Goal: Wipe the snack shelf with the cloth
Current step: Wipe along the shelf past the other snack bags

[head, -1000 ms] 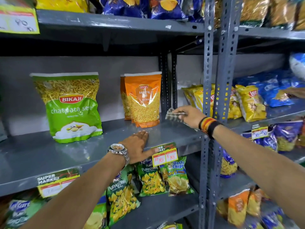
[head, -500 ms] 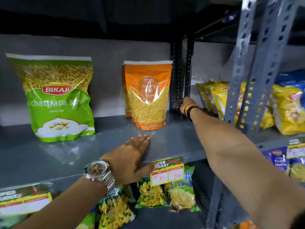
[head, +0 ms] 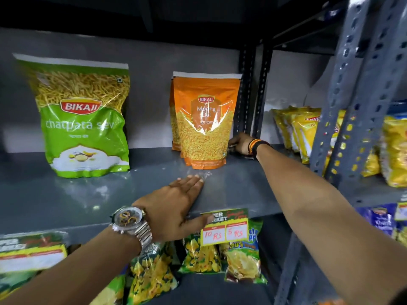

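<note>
The grey metal snack shelf (head: pixel 237 186) runs across the middle of the view. My left hand (head: pixel 176 208), with a silver watch on the wrist, lies flat with fingers spread on the shelf's front edge. At the shelf's back right corner, just right of the orange pouches, my right hand (head: pixel 241 143) is closed around the cloth. Only a thin dark sliver of the cloth (head: pixel 231 146) shows under the fingers; the rest is hidden by the hand and the pouch.
A green Bikaji sev bag (head: pixel 83 119) stands at the left and two orange Moong Dal pouches (head: pixel 206 122) at the centre. Perforated grey uprights (head: pixel 356 102) rise at right, yellow packets (head: pixel 297 133) behind them. Price tags (head: pixel 224 227) hang on the shelf lip above small snack packets.
My right hand has carried the cloth from the shelf's front right to the back corner beside the orange pouches. The view has moved closer. My left hand has stayed put.
</note>
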Demonstrator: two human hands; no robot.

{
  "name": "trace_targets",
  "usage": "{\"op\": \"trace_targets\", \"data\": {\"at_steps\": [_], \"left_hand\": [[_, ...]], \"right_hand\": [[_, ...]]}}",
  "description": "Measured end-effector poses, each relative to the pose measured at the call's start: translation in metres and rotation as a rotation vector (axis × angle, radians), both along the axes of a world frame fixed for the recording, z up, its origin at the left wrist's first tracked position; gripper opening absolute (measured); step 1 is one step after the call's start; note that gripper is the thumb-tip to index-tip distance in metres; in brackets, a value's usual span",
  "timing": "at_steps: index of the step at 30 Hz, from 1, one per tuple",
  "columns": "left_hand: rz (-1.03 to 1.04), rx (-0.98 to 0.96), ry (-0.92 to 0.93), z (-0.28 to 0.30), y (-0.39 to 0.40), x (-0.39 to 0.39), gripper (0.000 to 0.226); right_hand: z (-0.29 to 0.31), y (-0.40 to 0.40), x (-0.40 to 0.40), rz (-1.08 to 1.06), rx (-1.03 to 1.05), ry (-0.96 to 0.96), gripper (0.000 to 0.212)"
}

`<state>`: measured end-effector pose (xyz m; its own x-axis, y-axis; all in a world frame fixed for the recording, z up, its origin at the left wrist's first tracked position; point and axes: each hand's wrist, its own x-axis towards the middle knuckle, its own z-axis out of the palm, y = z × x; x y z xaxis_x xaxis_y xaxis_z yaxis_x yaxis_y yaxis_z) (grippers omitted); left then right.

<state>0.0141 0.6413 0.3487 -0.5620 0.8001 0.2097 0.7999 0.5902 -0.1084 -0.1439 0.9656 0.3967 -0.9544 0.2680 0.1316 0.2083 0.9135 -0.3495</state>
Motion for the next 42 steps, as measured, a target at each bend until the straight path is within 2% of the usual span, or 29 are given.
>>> {"op": "trace_targets", "data": {"at_steps": [3, 7, 11, 15, 18, 20, 22, 24, 27, 29, 30, 32, 33, 36, 38, 40, 42], "left_hand": [[0.001, -0.019, -0.009, 0.0, -0.001, 0.001, 0.095], [0.006, -0.036, -0.026, 0.001, -0.001, 0.0, 0.093], [0.008, -0.034, -0.022, 0.002, -0.003, -0.001, 0.093], [0.0, -0.042, -0.061, 0.005, -0.007, -0.001, 0.102], [0.015, 0.014, -0.094, 0.006, -0.016, 0.0, 0.115], [0.035, 0.05, -0.095, 0.004, -0.032, -0.001, 0.107], [0.06, 0.038, -0.064, -0.001, -0.056, -0.005, 0.099], [0.094, -0.002, -0.024, -0.005, -0.083, -0.009, 0.105], [0.112, -0.018, 0.006, -0.007, -0.102, -0.011, 0.122], [0.104, -0.012, 0.022, -0.008, -0.102, -0.012, 0.122], [0.098, -0.004, 0.029, -0.009, -0.1, -0.013, 0.121], [0.09, 0.012, 0.032, -0.01, -0.099, -0.013, 0.116], [0.09, 0.019, 0.033, -0.01, -0.1, -0.012, 0.11], [0.1, 0.011, 0.035, -0.008, -0.099, -0.01, 0.096], [0.109, -0.002, 0.039, -0.006, -0.098, -0.006, 0.095], [0.113, -0.013, 0.034, -0.006, -0.098, -0.004, 0.096], [0.112, -0.01, 0.03, -0.007, -0.099, -0.004, 0.101]], "right_hand": [[0.001, -0.011, 0.037, 0.019, -0.037, 0.019, 0.04], [0.0, -0.031, 0.084, 0.005, -0.193, 0.062, 0.034], [0.0, -0.048, 0.126, -0.037, -0.149, 0.103, 0.035], [0.01, -0.065, 0.154, 0.02, -0.171, 0.047, 0.035], [0.02, -0.066, 0.16, -0.029, -0.252, 0.211, 0.037], [0.014, -0.062, 0.156, -0.106, -0.207, 0.197, 0.042], [0.0, -0.056, 0.148, -0.154, -0.125, 0.099, 0.042], [-0.011, -0.051, 0.137, -0.199, -0.003, 0.036, 0.042], [-0.015, -0.073, 0.146, -0.108, 0.123, 0.019, 0.043], [-0.018, -0.094, 0.16, -0.019, 0.173, 0.047, 0.044], [-0.018, -0.101, 0.169, 0.07, 0.149, 0.076, 0.044], [-0.01, -0.105, 0.182, 0.244, 0.008, 0.019, 0.042], [-0.007, -0.098, 0.18, 0.249, -0.03, 0.02, 0.042], [-0.005, -0.063, 0.178, -0.064, 0.011, 0.151, 0.042], [-0.013, -0.05, 0.18, -0.238, 0.075, 0.127, 0.041], [-0.019, -0.061, 0.184, -0.259, 0.104, 0.113, 0.041], [-0.018, -0.085, 0.191, -0.19, 0.075, 0.142, 0.042]]}}
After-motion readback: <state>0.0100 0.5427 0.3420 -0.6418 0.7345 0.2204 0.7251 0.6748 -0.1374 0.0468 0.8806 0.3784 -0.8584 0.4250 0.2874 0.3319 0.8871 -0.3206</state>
